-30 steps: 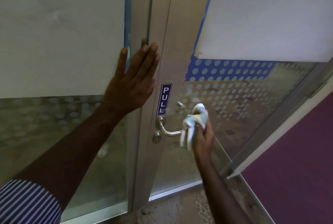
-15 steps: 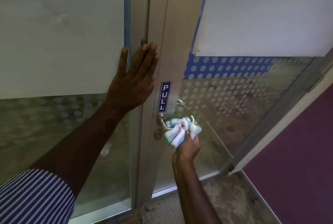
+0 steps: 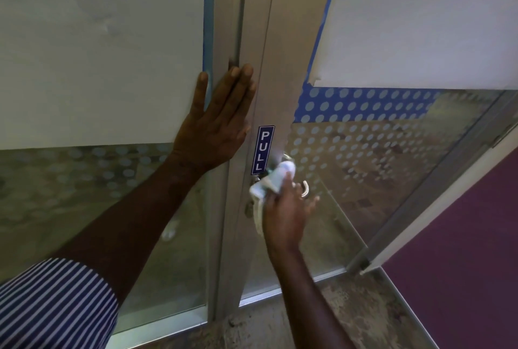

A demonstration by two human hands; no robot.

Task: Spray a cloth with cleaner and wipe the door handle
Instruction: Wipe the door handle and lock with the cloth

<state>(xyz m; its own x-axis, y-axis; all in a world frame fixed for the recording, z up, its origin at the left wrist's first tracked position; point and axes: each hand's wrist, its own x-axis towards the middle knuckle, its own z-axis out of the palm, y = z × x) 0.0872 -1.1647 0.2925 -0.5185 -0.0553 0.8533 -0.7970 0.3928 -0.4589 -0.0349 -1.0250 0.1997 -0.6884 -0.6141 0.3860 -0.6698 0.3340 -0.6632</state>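
A white and pale-green cloth point(image 3: 273, 181) is bunched around the inner end of the silver lever door handle point(image 3: 305, 189), near the door frame. My right hand point(image 3: 286, 211) grips the cloth and covers most of the lever; only its curved outer tip shows past my fingers. My left hand point(image 3: 217, 121) lies flat with fingers spread against the fixed metal frame, above and left of the handle. A round keyhole point(image 3: 248, 210) sits just below the handle. No spray bottle is in view.
A blue PULL sign point(image 3: 262, 149) is stuck on the door stile above the handle. The glass door point(image 3: 364, 158) has frosted dots and white paper on its upper half. A purple wall point(image 3: 462, 250) stands at the right, with speckled floor point(image 3: 350, 320) below.
My right hand has slid the cloth along the lever from its outer end to its base by the frame. My left hand has stayed flat on the frame.
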